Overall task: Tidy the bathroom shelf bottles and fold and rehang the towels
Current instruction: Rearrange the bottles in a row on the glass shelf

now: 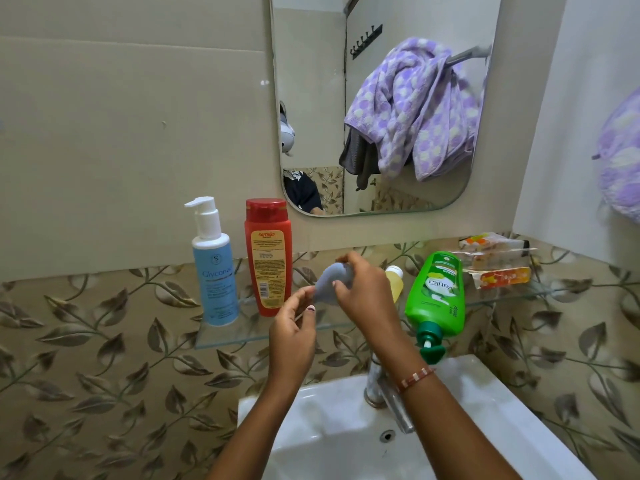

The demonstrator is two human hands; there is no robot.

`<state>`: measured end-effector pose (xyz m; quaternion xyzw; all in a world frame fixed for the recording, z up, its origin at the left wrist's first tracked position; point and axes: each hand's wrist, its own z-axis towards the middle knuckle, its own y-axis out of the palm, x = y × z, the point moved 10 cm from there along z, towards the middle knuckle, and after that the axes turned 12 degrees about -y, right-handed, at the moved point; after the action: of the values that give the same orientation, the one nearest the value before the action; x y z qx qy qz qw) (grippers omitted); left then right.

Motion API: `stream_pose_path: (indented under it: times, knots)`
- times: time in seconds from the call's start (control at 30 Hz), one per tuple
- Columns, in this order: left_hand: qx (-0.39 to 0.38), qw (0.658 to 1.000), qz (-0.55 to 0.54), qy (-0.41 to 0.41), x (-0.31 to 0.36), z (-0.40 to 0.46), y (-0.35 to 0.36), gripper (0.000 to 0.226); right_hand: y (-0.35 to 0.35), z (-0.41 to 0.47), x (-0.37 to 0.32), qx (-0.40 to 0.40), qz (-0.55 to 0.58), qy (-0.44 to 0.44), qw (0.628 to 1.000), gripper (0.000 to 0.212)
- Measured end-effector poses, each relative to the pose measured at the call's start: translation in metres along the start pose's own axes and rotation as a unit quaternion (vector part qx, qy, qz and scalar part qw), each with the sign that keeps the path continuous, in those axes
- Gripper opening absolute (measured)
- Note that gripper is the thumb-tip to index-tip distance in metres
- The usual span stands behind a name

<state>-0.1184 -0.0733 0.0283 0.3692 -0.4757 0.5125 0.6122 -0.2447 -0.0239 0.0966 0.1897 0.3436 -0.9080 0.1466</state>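
Over the glass shelf (235, 336), my right hand (363, 292) grips a small grey-blue container (329, 280) from above, and my left hand (294, 327) pinches its lower left edge. A blue pump bottle (215, 271) and a red bottle (268, 258) stand upright at the shelf's left. A green bottle (438, 299) lies on its side, its cap hanging past the shelf's front edge. A small yellow bottle (395, 282) is partly hidden behind my right hand. A purple dotted towel (620, 161) shows at the right edge, and the mirror (311, 81) reflects it bunched on a rail.
Torn orange-and-white cartons (498, 261) lie at the shelf's right end. Below the shelf is a white sink (332, 438) with a chrome tap (381, 393) under my right forearm. Leaf-patterned tiles cover the lower wall.
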Motion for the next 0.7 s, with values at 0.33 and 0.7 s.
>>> stream_pose_path:
  times: [0.33, 0.7]
  knots:
    - [-0.064, 0.995, 0.079, -0.003, 0.001, 0.005, 0.023, 0.044, 0.003, 0.029, -0.012, -0.011, -0.06, -0.009, 0.998, 0.018]
    - [-0.064, 0.995, 0.072, 0.006, 0.0, 0.002, 0.017, 0.05, 0.023, 0.03, -0.022, -0.032, -0.071, -0.011, 0.997, 0.017]
